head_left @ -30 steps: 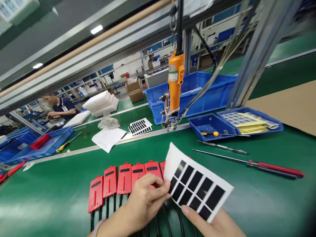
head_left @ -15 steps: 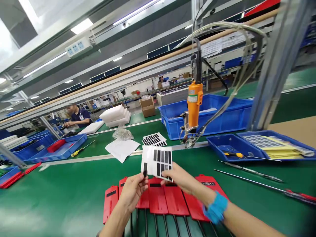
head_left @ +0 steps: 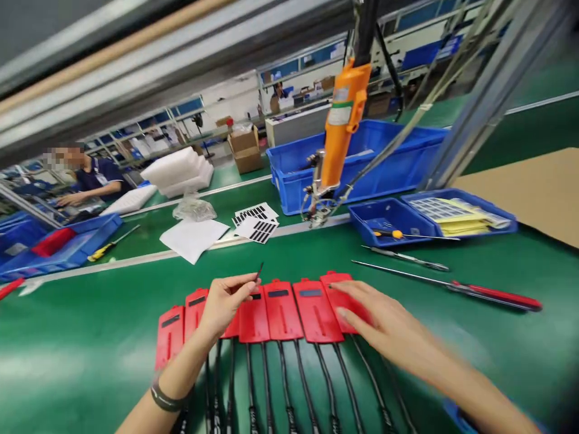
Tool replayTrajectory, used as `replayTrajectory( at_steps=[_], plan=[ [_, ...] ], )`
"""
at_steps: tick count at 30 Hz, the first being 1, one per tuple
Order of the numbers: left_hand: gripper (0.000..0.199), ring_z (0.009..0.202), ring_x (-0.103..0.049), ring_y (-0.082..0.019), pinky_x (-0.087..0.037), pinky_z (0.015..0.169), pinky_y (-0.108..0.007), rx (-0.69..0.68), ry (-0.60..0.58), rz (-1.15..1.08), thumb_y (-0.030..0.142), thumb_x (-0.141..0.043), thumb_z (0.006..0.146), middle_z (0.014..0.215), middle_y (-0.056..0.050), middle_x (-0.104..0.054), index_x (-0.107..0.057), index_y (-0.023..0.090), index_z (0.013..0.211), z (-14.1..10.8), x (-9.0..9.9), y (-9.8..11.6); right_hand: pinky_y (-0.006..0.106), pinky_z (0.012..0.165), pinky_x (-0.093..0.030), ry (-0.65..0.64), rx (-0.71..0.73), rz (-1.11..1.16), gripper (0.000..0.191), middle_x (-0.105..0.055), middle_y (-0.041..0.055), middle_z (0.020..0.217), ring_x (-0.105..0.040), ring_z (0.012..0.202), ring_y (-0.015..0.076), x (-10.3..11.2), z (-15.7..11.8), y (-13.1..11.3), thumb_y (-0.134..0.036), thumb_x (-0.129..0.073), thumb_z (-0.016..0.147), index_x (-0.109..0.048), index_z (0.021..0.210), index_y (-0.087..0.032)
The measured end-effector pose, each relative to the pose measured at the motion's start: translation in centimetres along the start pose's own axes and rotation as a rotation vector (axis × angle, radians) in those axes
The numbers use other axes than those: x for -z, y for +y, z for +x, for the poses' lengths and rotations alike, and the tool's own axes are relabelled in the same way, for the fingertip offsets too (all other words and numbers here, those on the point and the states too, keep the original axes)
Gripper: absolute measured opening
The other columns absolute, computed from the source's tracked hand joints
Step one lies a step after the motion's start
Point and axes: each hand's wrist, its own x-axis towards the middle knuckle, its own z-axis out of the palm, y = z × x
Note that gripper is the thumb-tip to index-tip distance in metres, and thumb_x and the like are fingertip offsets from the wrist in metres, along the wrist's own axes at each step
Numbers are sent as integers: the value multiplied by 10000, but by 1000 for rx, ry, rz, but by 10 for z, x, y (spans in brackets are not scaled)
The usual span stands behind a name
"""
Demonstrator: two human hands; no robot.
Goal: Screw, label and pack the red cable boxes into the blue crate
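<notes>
Several red plastic tags [head_left: 283, 307] with black cables lie in an overlapping row on the green belt in front of me. My left hand [head_left: 226, 301] hovers over the row's left part and pinches a small black sticker strip [head_left: 260, 270] between thumb and forefinger. My right hand [head_left: 380, 322] rests flat, fingers spread, on the rightmost tags and holds nothing. Sheets of black stickers [head_left: 257, 226] lie farther back on the belt, near its white edge strip.
An orange electric screwdriver [head_left: 339, 126] hangs above the belt. Blue bins [head_left: 389, 220] and a red-handled screwdriver [head_left: 488, 295] sit at right, with cardboard [head_left: 529, 187] beyond. White paper [head_left: 192, 238] lies at back left. Another person [head_left: 90, 181] works at far left.
The sticker sheet left my right hand and now lies back on the belt. My right hand dropped onto the red tags. My left hand kept one peeled black strip.
</notes>
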Motion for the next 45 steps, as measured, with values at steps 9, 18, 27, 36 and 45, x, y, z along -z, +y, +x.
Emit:
replayTrajectory(
  at_steps=[9, 18, 27, 36, 45],
  plan=[
    [251, 925, -683, -206, -584, 797, -355, -923, -337, 885, 140, -474, 930, 1013, -77, -728, -675, 135, 1080, 31, -93, -11, 458, 900, -549, 161, 238, -419, 394, -404, 158, 1426, -467, 1254, 310, -37, -48, 34, -297, -385, 972, -527, 1312, -157],
    [296, 954, -665, -230, -596, 764, -372, -1018, -440, 1170, 130, -369, 963, 1021, -140, -704, -623, 66, 1099, 41, -122, -13, 371, 777, -607, 227, 363, -508, 414, -480, 228, 1348, -539, 1182, 313, -30, -46, 35, -203, -346, 932, -527, 1291, -105],
    [274, 959, -664, -225, -590, 808, -347, -1044, -462, 1148, 107, -380, 953, 1018, -151, -698, -611, 31, 1080, 41, -124, -7, 429, 828, -592, 201, 339, -493, 440, -476, 209, 1366, -471, 1247, 333, -35, -49, 38, -161, -287, 926, -573, 1258, -120],
    [296, 970, -631, -286, -557, 792, -403, -1003, -450, 1404, 59, -372, 912, 1006, -186, -656, -606, -4, 1082, 32, -138, -5, 444, 882, -568, 175, 283, -451, 409, -368, 205, 1446, -403, 1297, 344, -35, -50, 35, -226, -367, 923, -575, 1262, -130],
    [1080, 1281, -407, -346, -414, 992, -542, -455, -647, 903, 503, -704, 750, 1371, -197, -444, 27, 243, 1502, 37, -117, 3, 382, 876, -573, 219, 124, -54, 381, -313, 66, 1487, -488, 1240, 283, -27, -50, 36, -246, -379, 950, -517, 1302, -290]
  ],
)
